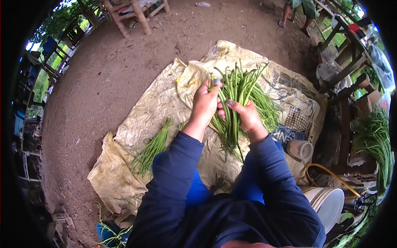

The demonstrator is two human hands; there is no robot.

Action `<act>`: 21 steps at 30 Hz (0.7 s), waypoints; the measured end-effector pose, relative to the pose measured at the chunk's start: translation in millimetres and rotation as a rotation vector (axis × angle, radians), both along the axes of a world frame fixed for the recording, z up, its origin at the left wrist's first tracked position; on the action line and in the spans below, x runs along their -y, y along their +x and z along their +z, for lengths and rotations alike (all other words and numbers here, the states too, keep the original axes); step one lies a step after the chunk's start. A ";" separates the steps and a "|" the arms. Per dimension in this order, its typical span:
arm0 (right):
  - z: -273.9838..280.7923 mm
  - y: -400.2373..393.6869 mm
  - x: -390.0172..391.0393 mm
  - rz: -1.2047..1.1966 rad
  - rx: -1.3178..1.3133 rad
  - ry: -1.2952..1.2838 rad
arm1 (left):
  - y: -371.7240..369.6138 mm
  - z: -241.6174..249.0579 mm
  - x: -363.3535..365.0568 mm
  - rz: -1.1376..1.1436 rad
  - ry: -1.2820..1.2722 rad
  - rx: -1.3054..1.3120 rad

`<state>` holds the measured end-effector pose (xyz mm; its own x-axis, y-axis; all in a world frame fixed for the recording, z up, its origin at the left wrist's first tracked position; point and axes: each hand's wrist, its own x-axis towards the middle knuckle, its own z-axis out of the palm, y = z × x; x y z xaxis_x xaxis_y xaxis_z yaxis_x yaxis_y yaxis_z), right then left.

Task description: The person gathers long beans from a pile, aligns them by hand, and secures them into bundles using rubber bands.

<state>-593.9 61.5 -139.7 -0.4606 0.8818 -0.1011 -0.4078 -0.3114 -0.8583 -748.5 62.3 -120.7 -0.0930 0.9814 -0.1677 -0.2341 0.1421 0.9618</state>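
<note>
My right hand [247, 116] is closed around a thick bunch of long green string beans [236, 89], thumb across the front. The beans stand roughly upright, their tips fanned out at the top. My left hand [205, 102] is closed on a few beans at the bunch's left side, with the thumb near their upper ends. More loose string beans [266, 108] lie behind and right of my right hand. On the left, a smaller bundle of beans [154, 145], bound near its top, rests on the spread woven sack [151, 105].
A translucent plastic container [300, 149] sits at the sack's right edge, with a large white bucket [328, 206] nearer me. More beans [376, 142] hang over a wooden rack at right. A person's legs [304, 14] show at the back; a wooden bench [134, 16] stands back left.
</note>
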 end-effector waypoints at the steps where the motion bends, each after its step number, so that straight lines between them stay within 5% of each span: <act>1: -4.1 0.2 -1.0 -0.002 -0.001 -0.003 | 0.2 -6.0 -2.4 -0.002 -0.003 -0.001; 4: -11.9 2.2 -4.4 -0.048 0.030 0.041 | -0.2 3.5 -7.4 0.172 0.180 0.119; 5: -11.5 4.0 -4.0 -0.050 0.031 0.039 | -3.7 9.9 -2.3 0.084 0.130 0.408; 10: -12.7 3.9 -1.3 -0.029 0.102 0.108 | -8.1 9.4 -2.1 0.057 0.046 0.056; 14: -10.7 1.7 0.5 -0.074 0.077 0.073 | -6.7 13.8 1.8 0.101 -0.063 0.273; 21: -12.8 2.5 -0.9 -0.109 0.125 0.079 | -6.7 1.0 -1.6 0.032 -0.053 0.190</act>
<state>-591.4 62.5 -152.6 -0.3503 0.9332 -0.0800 -0.3242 -0.2010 -0.9244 -755.2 63.9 -119.7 -0.0856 0.9679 -0.2362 -0.4155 0.1808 0.8914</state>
